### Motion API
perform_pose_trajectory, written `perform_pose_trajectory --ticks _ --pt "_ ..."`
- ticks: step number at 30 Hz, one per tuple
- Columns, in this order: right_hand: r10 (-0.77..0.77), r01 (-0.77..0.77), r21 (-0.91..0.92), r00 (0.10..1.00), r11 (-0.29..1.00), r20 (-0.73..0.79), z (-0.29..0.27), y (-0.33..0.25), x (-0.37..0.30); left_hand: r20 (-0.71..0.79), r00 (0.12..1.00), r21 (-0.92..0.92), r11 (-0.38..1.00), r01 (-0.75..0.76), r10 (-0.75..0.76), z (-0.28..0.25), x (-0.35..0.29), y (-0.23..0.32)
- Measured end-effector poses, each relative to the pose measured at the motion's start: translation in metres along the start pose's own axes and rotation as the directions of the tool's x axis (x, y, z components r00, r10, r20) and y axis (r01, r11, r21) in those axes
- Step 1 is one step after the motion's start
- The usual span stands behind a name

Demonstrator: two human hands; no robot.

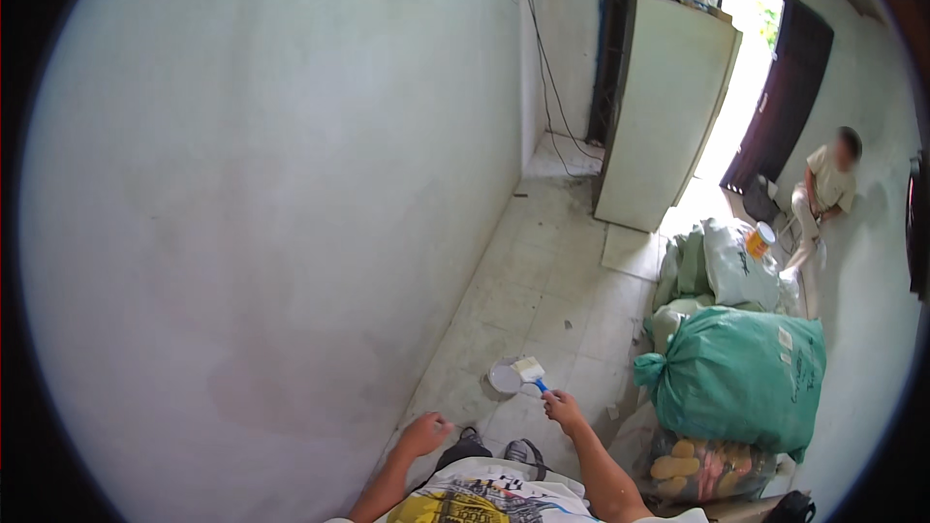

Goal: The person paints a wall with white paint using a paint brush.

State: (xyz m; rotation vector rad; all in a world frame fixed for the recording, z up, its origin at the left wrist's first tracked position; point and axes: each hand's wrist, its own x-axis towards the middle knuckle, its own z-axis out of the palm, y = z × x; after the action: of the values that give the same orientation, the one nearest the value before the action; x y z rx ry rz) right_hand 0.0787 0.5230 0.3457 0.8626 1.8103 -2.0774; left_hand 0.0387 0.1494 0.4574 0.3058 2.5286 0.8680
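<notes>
A pale, blotchy wall (271,213) fills the whole left side of this narrow room, with a tiled floor (542,300) running back to a bright doorway (751,68); a tall white cabinet (664,116) stands in front of that doorway; a bulging green sack (736,373) sits to the right among other bags; another person (823,194) crouches against the far right wall; a small paint tin (759,239) rests on a white sack; nearer me, the right hand (562,409) grips the blue handle of a paintbrush (530,371), bristles over a round white lid (505,377) on the floor; the left hand (424,433) is loosely curled, holding nothing.
</notes>
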Motion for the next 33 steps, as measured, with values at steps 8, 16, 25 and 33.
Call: perform_pose_trajectory --ticks 8,16,25,33 --pt "0.039 -0.011 0.499 0.998 0.867 -0.046 -0.024 -0.024 -0.047 0.145 0.973 -0.108 0.98 -0.164 0.179 0.031 0.081 0.001" --pt "-0.02 0.028 0.385 1.0 0.922 -0.023 -0.022 -0.084 0.019 0.12 0.978 -0.021 0.985 -0.171 0.172 0.011 0.123 -0.009" --pt "-0.172 0.229 -0.248 0.957 0.941 0.232 0.02 -0.223 0.21 -0.4 0.817 -0.308 0.901 0.306 -0.414 0.068 0.093 -0.04" --pt "0.152 0.354 -0.499 0.677 0.791 0.72 0.041 -0.329 0.313 -0.498 0.282 -0.746 0.571 0.343 -0.82 0.111 0.095 0.141"
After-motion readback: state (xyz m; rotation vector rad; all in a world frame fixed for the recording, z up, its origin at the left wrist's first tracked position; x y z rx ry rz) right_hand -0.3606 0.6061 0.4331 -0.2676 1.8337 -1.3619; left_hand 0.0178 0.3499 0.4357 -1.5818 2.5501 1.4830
